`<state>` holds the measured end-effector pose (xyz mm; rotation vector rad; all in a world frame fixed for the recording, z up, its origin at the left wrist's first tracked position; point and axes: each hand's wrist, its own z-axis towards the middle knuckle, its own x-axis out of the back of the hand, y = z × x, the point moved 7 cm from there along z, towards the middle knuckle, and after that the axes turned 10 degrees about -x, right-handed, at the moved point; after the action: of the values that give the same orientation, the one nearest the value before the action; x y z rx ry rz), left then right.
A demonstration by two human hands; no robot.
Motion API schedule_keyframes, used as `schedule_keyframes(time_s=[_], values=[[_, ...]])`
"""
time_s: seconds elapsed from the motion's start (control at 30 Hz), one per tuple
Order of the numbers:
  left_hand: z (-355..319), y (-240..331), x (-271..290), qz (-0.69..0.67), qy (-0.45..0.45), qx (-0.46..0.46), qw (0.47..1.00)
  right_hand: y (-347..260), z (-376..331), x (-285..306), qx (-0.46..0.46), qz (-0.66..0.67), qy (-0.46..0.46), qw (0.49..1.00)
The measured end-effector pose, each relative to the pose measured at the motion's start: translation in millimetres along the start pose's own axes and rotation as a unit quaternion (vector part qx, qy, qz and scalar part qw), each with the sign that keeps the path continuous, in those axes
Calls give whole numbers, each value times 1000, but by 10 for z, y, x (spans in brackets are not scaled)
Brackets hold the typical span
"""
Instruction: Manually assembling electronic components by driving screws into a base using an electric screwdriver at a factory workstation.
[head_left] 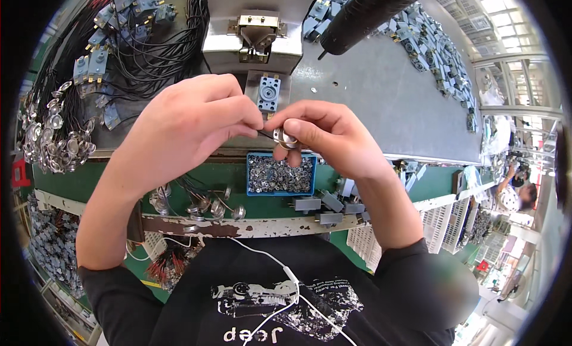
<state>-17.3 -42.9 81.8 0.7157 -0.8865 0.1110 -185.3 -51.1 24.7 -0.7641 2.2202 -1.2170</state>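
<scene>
My right hand [339,134] is closed, thumb and fingers pinching a round, shiny metal disc part [286,140]. My left hand [187,122] is closed too, its fingertips meeting on a thin dark wire [266,133] that runs to the disc's left side. Both hands are close together above the table's near edge. Just beyond the fingertips, a blue-grey switch-like block [269,93] with a round centre lies on the metal plate of a press [256,39]. Below the hands sits a blue tray [248,178] of small metal pieces.
Black wires [152,63] with blue-grey blocks and metal discs [56,134] heap at left. Many more blocks [426,54] lie at far right. A thick black tube [357,24] slants over the table. Loose blocks [329,218] and wired discs [208,208] lie on the near green ledge.
</scene>
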Motion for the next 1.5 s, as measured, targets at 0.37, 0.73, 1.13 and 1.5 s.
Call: schedule_keyframes(time_s=[0.37,0.73,1.13,1.5], values=[[-141,-86,-79,-128,103,26,986,120,-234,-89,176,29,137,974],[-118,44,-247,-102,-57,-171,978,85,357,-47,-33,-18,-227,973],[6,-490,-321,-18,-26,103,994,-1029,-751,324,540,-126,261,790],[46,-622,-331,-62,-44,118,990,-1570,-266,298,522,-81,322,785]])
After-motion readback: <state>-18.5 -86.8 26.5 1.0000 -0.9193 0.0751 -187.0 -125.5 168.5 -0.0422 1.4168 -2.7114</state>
